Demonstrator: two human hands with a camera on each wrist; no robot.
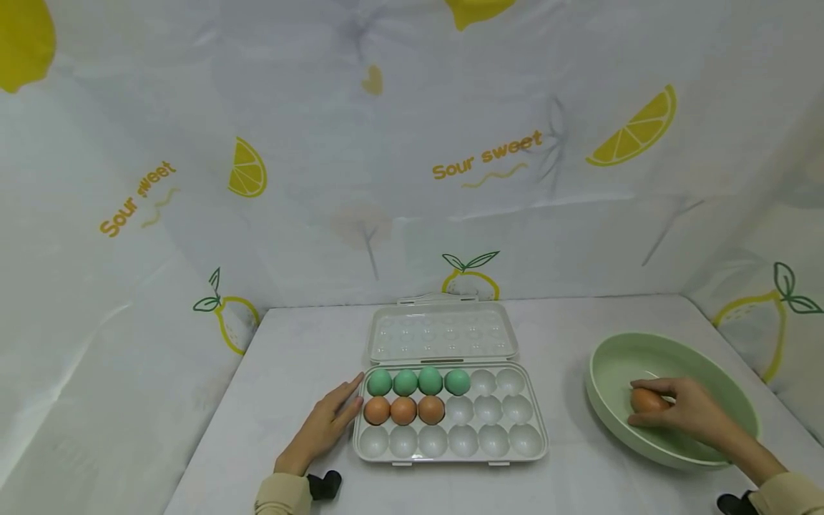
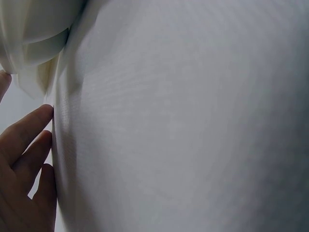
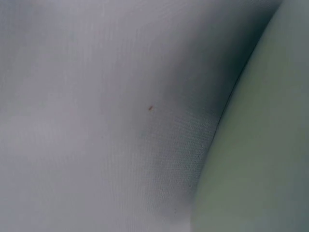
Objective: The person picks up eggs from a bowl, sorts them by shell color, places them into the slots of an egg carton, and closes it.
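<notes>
Brown egg (image 1: 646, 400) pinched by curled right hand (image 1: 689, 411) inside pale green plastic bowl (image 1: 708, 357), liable to crack if squeezed; left hand (image 1: 325, 425) flat, fingers straight, against white plastic egg tray (image 1: 537, 436) right of it.

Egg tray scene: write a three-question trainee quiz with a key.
1. How many green eggs sit in the white plastic egg tray?
2. True or false: the right hand holds a brown egg inside the pale green bowl.
3. The left hand rests against the tray's: A) left edge B) open lid C) right edge

Key: 1. four; 2. true; 3. A
</notes>
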